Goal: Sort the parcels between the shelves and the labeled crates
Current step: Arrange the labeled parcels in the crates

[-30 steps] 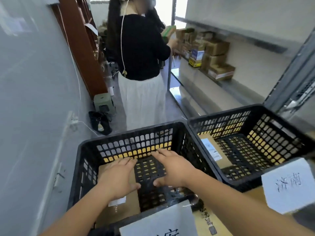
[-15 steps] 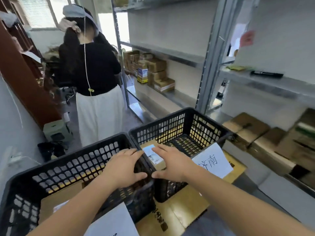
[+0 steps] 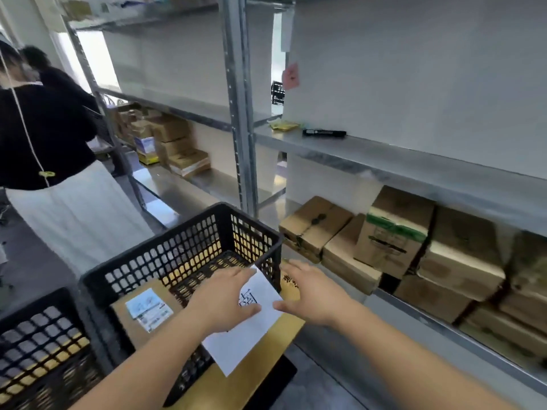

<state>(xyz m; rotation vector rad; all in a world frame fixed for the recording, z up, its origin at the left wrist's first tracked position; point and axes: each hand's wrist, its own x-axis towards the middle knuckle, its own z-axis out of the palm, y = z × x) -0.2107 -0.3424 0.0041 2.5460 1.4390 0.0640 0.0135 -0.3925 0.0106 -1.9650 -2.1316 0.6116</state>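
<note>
A narrow storeroom with grey metal shelves (image 3: 414, 170) along a pale wall; the landmark is a black lattice crate (image 3: 189, 253) standing on a yellow board (image 3: 266, 350), with a white paper label (image 3: 251, 327) at its near right corner. Inside the crate lies a flat cardboard parcel (image 3: 142, 318); right of the crate, more cardboard boxes (image 3: 393, 241) fill the low shelf, and a black marker (image 3: 324, 133) lies on the shelf above. Both hands hover with fingers released and straight, grasping nothing: the left hand (image 3: 225, 300) over the crate's near rim and label, the right hand (image 3: 313, 294) just right of the crate; a second crate (image 3: 38, 347) and a standing person (image 3: 50, 161) are to its left.
</note>
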